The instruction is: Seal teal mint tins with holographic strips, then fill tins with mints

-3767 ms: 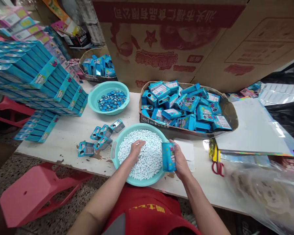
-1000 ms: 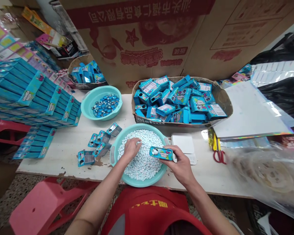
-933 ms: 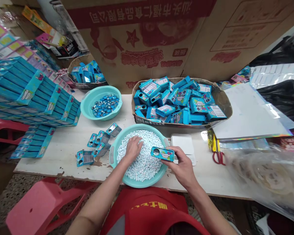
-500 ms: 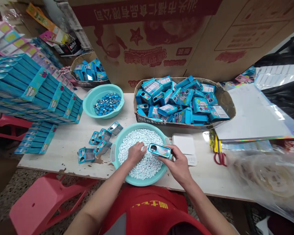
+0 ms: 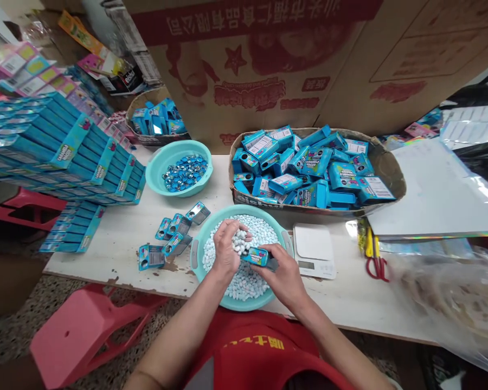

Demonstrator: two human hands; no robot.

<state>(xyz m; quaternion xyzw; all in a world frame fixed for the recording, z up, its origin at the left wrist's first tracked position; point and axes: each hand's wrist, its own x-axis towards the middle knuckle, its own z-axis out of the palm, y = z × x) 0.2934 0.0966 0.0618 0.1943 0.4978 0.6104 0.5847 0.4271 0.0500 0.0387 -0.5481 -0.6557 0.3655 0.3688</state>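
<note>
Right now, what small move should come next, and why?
Probably tip the left grip so the white pieces drop into the blue box: they're cupped at its left end, and the right grip holds it above the basin.

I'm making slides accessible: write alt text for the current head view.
A person's left hand cups white candies at the end of a blue Caramelo Macizo carton held in the right hand, over a turquoise basin of candies. Nearby are a cardboard tray of blue cartons and a digital scale.
</note>
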